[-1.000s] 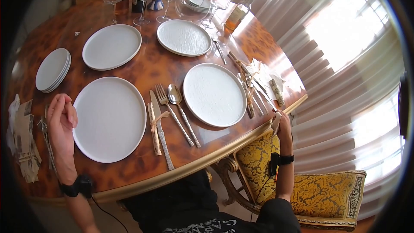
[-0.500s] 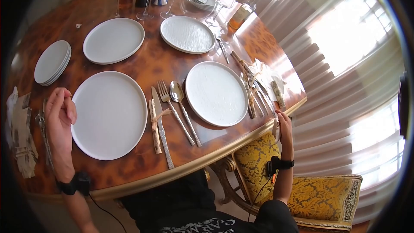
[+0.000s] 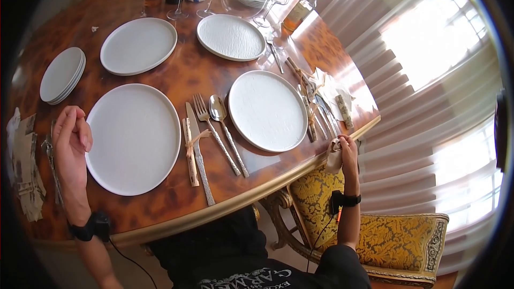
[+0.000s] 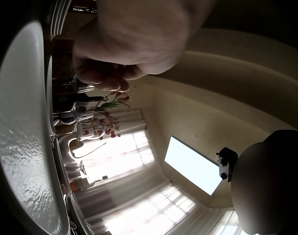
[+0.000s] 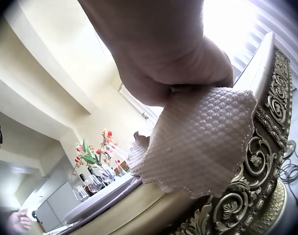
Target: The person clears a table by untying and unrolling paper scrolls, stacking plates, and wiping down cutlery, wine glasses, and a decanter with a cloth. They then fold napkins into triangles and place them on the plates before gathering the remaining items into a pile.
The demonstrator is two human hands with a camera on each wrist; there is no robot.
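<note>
In the head view my left hand (image 3: 73,142) is at the left edge of a large white plate (image 3: 134,139), its fingers loosely bent around nothing visible. The left wrist view shows the same hand (image 4: 134,39) with bent fingers, beside a white plate (image 4: 26,132). At the table's right front edge, my right hand (image 3: 349,155) pinches a small pale cloth (image 3: 334,160) that hangs from the fingers. From the right wrist, the cloth (image 5: 202,142) shows a textured weave and a scalloped border below my hand (image 5: 163,54); the fingertips are partly hidden.
A knife (image 3: 199,155), fork (image 3: 216,134) and spoon (image 3: 227,134) lie between two plates. More cutlery and a crumpled napkin (image 3: 326,85) lie right of the right plate (image 3: 267,111). Glasses and a bottle (image 3: 302,10) stand behind. A yellow patterned chair (image 3: 393,241) is at the front right.
The cloth has swung out left of my right hand and shows more of its surface. That hand has shifted slightly left. My left hand keeps nearly the same place and pose.
</note>
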